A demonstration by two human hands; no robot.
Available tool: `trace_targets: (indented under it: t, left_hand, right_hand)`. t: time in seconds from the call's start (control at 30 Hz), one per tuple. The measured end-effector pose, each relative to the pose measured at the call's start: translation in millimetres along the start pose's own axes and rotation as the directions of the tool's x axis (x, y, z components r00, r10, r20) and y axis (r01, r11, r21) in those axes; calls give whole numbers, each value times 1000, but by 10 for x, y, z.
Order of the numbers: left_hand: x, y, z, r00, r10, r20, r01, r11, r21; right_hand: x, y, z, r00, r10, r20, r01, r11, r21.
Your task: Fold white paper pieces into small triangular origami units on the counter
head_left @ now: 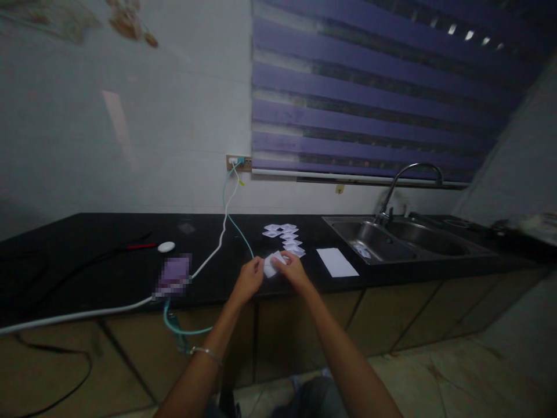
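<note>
Both of my hands meet at the front edge of a black countertop (87, 244). My left hand (249, 279) and my right hand (290, 269) are closed on a small piece of white paper (271, 265) held between them. Just behind them lie several small folded white paper pieces (285, 235) in a loose cluster. A flat white paper sheet (336, 262) lies to the right, beside the sink.
A steel sink (391, 241) with a curved tap (409, 174) sits at the right. A white cable (213, 249) and a teal cable run from a wall socket (238, 163) across the counter. A blurred purple object (174, 276) and a white round item (166, 247) lie left.
</note>
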State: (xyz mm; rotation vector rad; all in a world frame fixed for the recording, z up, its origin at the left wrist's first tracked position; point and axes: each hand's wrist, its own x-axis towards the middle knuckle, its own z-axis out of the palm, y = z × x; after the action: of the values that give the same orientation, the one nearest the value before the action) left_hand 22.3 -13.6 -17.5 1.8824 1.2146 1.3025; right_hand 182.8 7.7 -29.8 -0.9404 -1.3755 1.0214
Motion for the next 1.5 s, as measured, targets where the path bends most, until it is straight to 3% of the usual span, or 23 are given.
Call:
trace_targets:
  t: [0.5,0.73,0.87,1.0,1.3,1.43,1.5]
  left_hand:
    - [28,-101,28,994,-7,106,7,1000,4]
    - [35,-101,24,994,29,101,-32,999,28]
    - [32,-45,-14,999,9,37,-8,1000,-28]
    - [17,8,-49,1000,-17,3,17,996,-86]
    - [10,-1,-107,989,-63,133,95,963,-251]
    - [19,-16,-156,993,-46,111,74,960,-270]
    - [27,-20,-171,997,-23,80,44,961,-274]
  right_hand:
    - [1,16,-50,992,-123,42,127,985,-114]
    - [2,-7,-24,996,-82,18,83,994,-68]
    - [-19,-38,-11,998,-29,52,29,999,15]
    - [-44,-52,-24,997,-12,71,12,1000,-6]
    - [-70,-117,-78,998,-31,45,33,998,-59]
    - [-86,-140,-75,994,-26,108,30,999,-36]
    - [-82,-138,-67,997,-38,71,42,997,-61]
